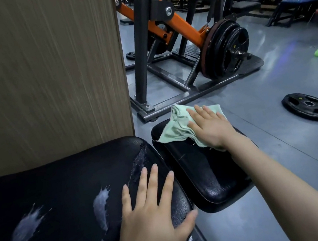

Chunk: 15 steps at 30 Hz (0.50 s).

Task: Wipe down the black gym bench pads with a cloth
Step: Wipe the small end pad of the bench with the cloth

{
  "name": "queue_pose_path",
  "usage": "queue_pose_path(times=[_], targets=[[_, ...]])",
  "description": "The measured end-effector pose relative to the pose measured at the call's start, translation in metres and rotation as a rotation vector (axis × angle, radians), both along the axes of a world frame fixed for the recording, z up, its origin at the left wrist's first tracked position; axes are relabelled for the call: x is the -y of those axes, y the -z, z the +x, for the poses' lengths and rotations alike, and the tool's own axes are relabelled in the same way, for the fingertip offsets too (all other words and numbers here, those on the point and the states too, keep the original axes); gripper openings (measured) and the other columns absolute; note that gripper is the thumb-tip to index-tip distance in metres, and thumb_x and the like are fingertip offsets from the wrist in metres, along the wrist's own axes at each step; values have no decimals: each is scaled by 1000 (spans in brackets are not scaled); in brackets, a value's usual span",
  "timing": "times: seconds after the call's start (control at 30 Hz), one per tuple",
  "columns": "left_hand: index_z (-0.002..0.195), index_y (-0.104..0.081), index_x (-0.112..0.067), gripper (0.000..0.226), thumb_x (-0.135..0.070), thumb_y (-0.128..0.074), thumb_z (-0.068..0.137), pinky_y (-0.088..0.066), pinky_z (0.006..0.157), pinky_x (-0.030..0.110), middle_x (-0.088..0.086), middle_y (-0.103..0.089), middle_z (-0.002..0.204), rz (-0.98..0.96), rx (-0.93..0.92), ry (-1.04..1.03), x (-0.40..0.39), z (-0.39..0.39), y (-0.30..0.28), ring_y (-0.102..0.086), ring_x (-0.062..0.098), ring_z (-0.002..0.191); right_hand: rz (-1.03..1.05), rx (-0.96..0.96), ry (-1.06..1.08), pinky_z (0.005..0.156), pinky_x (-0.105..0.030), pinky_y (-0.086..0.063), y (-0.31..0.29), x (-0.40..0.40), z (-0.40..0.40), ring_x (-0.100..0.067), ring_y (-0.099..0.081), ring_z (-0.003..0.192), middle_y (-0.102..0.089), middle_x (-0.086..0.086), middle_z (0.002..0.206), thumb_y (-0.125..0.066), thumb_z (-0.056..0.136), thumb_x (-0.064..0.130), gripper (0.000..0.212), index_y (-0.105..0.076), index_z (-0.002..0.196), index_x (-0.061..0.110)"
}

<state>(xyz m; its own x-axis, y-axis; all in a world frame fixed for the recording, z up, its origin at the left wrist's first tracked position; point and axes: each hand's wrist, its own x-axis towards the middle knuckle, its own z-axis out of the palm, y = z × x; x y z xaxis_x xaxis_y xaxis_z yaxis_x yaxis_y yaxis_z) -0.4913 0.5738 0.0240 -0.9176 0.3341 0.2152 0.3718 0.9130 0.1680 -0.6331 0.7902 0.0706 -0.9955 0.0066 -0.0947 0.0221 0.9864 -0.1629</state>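
- At one o'clock on the small pad (pixel 210 177), my right hand (pixel 208 128) presses the green cloth (pixel 176 125) flat, fingers straight.
- At six o'clock, my left hand (pixel 151 213) rests spread on the large pad (pixel 49 192).

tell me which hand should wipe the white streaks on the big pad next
Right. The right hand already presses the green cloth on the small pad; the left hand lies bare beside the white streaks on the big pad.

Dim indoor light, blue floor glare, blurred warped edges
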Motion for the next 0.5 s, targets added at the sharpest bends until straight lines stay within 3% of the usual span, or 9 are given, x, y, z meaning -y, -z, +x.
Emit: queue_pose_path(times=[0.2,0.5], targets=[[135,-48,-27,73,-71,-31,80,-18,103,50,4,-43,144,-18,19,-8,1,0,-3,-30,19,135,-10,-7,-39,118,-39,4,0,-4,-7,-12,7,146,3,5,160,-17,100,47,57,-4,153,30],[139,-43,-26,73,-72,-23,86,-15,106,48,4,-38,147,-44,56,0,3,5,-8,-24,18,138,-7,-24,-58,118,-37,5,2,-30,49,-8,12,145,8,9,160,-17,101,46,55,-2,152,33]])
